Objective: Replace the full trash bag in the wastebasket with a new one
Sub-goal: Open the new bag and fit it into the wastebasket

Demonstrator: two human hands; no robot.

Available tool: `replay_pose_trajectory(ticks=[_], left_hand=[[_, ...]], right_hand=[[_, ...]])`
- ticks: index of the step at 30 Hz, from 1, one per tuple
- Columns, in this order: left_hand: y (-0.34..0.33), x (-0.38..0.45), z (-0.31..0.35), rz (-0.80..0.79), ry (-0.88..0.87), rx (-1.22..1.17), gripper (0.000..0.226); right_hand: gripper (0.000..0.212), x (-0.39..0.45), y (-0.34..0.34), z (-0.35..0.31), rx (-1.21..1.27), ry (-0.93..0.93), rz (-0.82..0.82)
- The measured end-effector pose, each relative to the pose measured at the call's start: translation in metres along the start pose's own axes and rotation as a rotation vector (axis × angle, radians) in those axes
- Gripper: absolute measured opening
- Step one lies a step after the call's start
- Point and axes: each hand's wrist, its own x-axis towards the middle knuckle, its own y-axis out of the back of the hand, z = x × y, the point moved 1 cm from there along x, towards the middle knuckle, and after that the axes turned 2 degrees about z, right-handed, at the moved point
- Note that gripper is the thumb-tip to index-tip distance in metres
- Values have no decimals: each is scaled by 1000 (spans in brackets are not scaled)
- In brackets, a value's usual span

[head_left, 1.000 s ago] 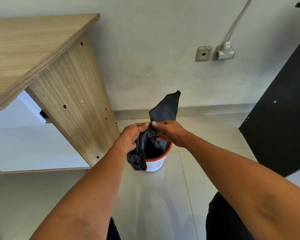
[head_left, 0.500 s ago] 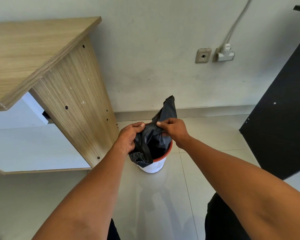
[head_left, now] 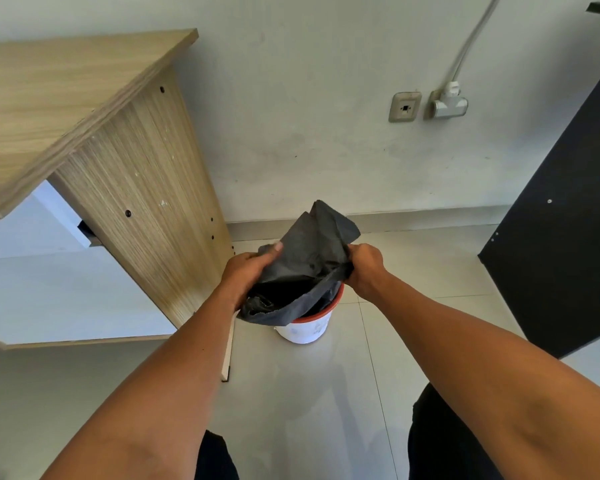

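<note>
Grey tiled floor [head_left: 413, 271], plastered wall [head_left: 309, 116]

Counts: 2 hands, left hand [head_left: 248, 271] and right hand [head_left: 366, 268]. 1 black trash bag [head_left: 309, 261]. 1 white wastebasket [head_left: 305, 329] with red rim. 1 wooden desk [head_left: 84, 109]. 1 dark panel [head_left: 568, 237]. 2 wall fittings: 1 wall socket [head_left: 405, 107], 1 plug adapter [head_left: 449, 103] with 1 cable [head_left: 471, 39].

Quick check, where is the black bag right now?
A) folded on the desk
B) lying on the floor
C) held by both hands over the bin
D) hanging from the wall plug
C: the left hand and right hand each grip the black bag above the bin.
</note>
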Motion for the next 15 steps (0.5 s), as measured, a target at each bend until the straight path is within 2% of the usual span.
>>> replay_pose_trajectory(ticks=[2,4,7,9,12,15], left_hand=[[-2,3,-4,9,-87,158,41],[-2,9,-10,127,-138,263,32],[2,16,-19,334,-150,270,29],[5,18,-25,432,-129,288,31],[11,23,-34,520,-99,365,36],[17,29,-44,554,-63,396,37]], right_hand=[[16,-1,3,4,48,-37,-115],[25,4,4,8,-164,21,-165],[35,17,11,18,-551,215,108],[34,21,21,22,-561,228,261],[34,25,41,30,-594,142,361],[33,23,54,35,-808,163,404]])
